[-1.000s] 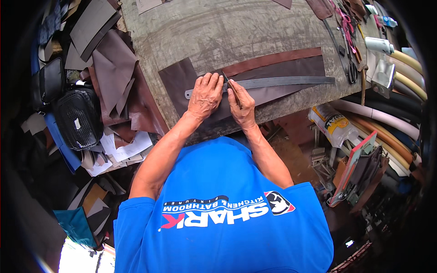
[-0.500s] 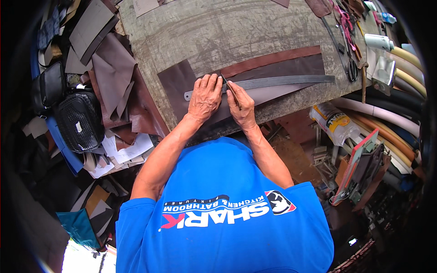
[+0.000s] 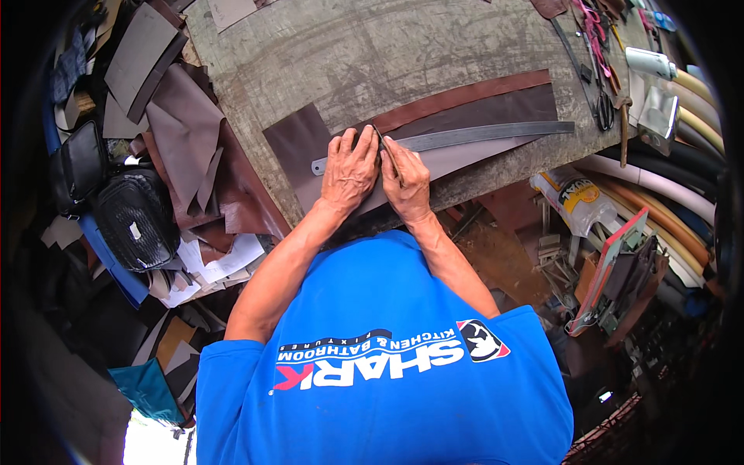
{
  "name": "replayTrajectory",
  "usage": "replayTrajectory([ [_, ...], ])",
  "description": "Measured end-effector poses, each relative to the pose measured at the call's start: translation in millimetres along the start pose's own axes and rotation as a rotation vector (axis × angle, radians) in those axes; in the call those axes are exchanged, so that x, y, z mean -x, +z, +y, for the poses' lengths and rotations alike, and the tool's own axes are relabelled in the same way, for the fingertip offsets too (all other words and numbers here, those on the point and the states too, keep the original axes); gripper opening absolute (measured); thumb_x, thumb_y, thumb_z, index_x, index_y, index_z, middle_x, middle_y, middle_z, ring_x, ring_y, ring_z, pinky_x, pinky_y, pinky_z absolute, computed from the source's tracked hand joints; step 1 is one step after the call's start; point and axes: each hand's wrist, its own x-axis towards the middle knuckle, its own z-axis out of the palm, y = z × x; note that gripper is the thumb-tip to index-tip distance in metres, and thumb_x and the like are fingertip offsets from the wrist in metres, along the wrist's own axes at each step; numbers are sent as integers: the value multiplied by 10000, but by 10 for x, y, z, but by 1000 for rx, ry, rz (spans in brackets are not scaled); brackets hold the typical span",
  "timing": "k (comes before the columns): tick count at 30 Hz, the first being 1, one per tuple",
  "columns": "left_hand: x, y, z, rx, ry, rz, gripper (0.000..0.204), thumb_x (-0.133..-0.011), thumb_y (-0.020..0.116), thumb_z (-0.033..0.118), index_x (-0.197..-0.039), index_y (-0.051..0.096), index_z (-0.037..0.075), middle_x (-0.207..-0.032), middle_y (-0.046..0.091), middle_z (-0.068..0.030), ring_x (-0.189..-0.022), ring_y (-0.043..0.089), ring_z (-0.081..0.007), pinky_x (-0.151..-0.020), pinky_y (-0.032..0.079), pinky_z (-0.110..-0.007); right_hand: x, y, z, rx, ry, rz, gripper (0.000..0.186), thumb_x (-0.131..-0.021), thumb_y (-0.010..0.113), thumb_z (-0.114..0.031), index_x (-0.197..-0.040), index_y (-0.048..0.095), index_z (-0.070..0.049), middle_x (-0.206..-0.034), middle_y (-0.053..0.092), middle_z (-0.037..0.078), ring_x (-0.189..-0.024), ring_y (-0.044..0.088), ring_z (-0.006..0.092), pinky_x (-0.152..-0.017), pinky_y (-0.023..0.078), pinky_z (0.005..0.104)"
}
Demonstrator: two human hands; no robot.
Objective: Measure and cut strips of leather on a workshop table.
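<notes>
A long grey metal ruler (image 3: 480, 136) lies across a dark brown sheet of leather (image 3: 310, 136) on the worktable. My left hand (image 3: 350, 169) presses on the ruler near its holed left end, fingers stretched forward and lying on it. Beside it, my right hand (image 3: 406, 180) grips a slim dark knife (image 3: 393, 161), held slanted, its upper end against the ruler's far side by my left fingertips. The knife's lower part is partly hidden by my fingers. Beyond the ruler runs a reddish-brown leather strip (image 3: 465, 99).
Leather pieces (image 3: 186, 132) and two black bags (image 3: 136, 221) crowd the left side. Scissors (image 3: 604, 111) and pink-handled tools (image 3: 593, 31) lie at the table's far right. Rolls of material (image 3: 651, 186) stand beyond the right edge, next to a plastic bag (image 3: 570, 200).
The view has shifted slightly. My right hand with the knife has edged closer to my left hand, which keeps its place on the ruler.
</notes>
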Motion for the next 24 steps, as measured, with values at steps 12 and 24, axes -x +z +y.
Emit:
replayTrajectory([
  [12, 11, -13, -35, 0, 7, 16, 446, -802, 629, 163, -1214, 601, -7, -1317, 530, -97, -1171, 475, -303, -979, 384, -425, -140, 73, 23, -15, -25, 22, 252, -851, 649, 8, -1100, 649, 44, -971, 700, 180, -869, 688, 315, -759, 533, 354],
  [24, 72, -32, -54, 171, 30, 91, 458, -770, 674, 95, -1208, 585, -7, -1260, 549, -134, -1196, 480, -334, -998, 384, -458, -398, 165, 8, -170, 43, 70, 233, -877, 636, -53, -1087, 655, 44, -940, 695, 201, -852, 690, 317, -750, 532, 346],
])
